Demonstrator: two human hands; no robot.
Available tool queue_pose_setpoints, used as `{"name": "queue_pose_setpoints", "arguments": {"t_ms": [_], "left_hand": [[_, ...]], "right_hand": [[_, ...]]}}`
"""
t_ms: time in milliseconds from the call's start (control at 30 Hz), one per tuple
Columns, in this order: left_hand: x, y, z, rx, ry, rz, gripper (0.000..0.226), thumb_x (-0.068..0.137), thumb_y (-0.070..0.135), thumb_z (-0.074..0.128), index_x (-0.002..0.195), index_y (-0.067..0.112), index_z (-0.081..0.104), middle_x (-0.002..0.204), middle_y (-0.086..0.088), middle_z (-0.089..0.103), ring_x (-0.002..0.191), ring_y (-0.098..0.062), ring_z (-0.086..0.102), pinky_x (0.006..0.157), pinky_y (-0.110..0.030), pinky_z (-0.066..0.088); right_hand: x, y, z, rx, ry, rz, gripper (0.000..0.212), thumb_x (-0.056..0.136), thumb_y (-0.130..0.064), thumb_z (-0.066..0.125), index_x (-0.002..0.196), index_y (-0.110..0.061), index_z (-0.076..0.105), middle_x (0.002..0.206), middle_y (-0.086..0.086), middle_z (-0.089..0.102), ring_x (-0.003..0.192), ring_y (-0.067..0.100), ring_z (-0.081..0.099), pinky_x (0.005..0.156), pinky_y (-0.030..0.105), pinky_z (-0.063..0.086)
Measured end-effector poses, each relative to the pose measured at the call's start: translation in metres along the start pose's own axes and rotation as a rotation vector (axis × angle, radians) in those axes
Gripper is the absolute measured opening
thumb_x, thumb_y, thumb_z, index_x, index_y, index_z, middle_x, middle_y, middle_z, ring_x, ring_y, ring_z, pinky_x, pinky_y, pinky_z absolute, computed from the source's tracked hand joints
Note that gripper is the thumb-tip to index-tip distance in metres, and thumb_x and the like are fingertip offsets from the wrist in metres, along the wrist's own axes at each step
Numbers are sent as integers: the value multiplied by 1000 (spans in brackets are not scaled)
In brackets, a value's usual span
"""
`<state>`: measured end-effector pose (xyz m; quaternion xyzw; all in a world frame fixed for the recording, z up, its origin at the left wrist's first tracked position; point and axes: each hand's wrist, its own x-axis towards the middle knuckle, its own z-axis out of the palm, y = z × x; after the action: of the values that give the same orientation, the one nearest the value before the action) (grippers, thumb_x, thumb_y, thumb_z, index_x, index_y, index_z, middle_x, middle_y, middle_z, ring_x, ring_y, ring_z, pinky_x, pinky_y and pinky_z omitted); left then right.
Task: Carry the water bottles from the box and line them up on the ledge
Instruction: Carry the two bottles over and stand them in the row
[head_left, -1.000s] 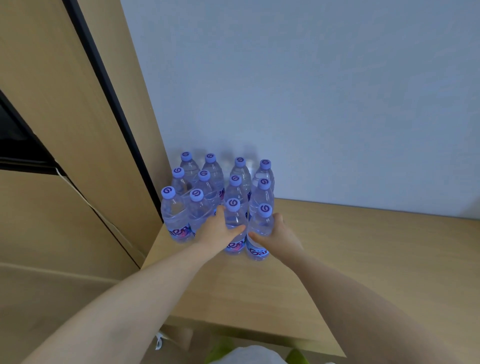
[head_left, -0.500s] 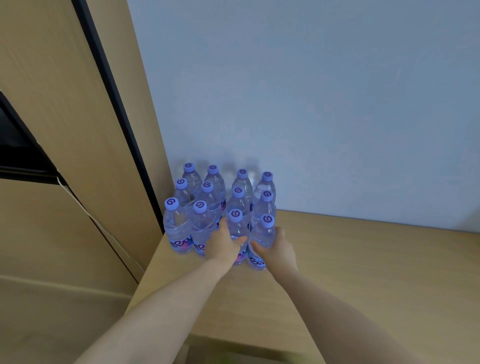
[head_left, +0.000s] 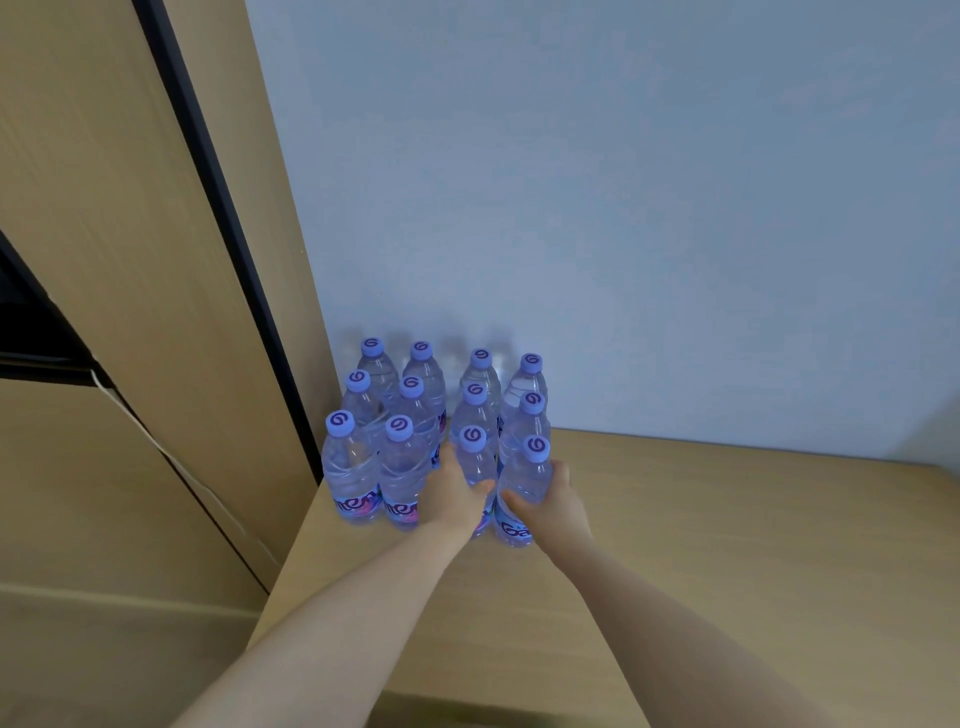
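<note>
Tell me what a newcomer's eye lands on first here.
The cluster of bottles with purple caps, packed in rows in the ledge's back left corner against the blue wall. Next, the two bare arms reaching in: the left hand grips one front bottle and the right hand grips the front bottle beside it, both standing upright on the wood.

Both bare forearms are extended forward, converging. Left hand (head_left: 456, 499) is curled in a grip around a bottle (head_left: 475, 465); right hand (head_left: 551, 503) is wrapped around the neighbouring bottle (head_left: 524, 480).
</note>
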<state>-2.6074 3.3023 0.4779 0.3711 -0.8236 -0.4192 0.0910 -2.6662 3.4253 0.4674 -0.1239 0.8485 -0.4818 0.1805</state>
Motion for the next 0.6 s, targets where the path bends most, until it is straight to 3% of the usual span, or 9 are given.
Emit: {"name": "queue_pose_setpoints", "arguments": {"t_ms": [233,467,600], "left_hand": [[-3,-3,-3,-79,-21,10,71,89,25,66,147,18,26,132,-5,56,120,-29,54,82,-31,40],[-8,-7,-7,74,6,17,64,90,35,62,143,16,31,114,-7,64,105,-29,60,71,-31,41],[-5,-5,-9,50,-13,32,66,89,31,65,144,14,32,122,-8,62,112,-29,59,79,-32,45]], "right_hand": [[-1,-3,3,53,16,26,60,81,-30,74,129,-14,40,125,4,53,109,22,58,92,44,52],[-2,-2,4,-4,33,28,57,82,-34,72,126,-16,41,120,4,55,103,23,59,85,40,53],[-1,-3,3,0,28,18,59,82,-35,72,128,-15,41,120,3,55,102,22,60,83,40,54]]}}
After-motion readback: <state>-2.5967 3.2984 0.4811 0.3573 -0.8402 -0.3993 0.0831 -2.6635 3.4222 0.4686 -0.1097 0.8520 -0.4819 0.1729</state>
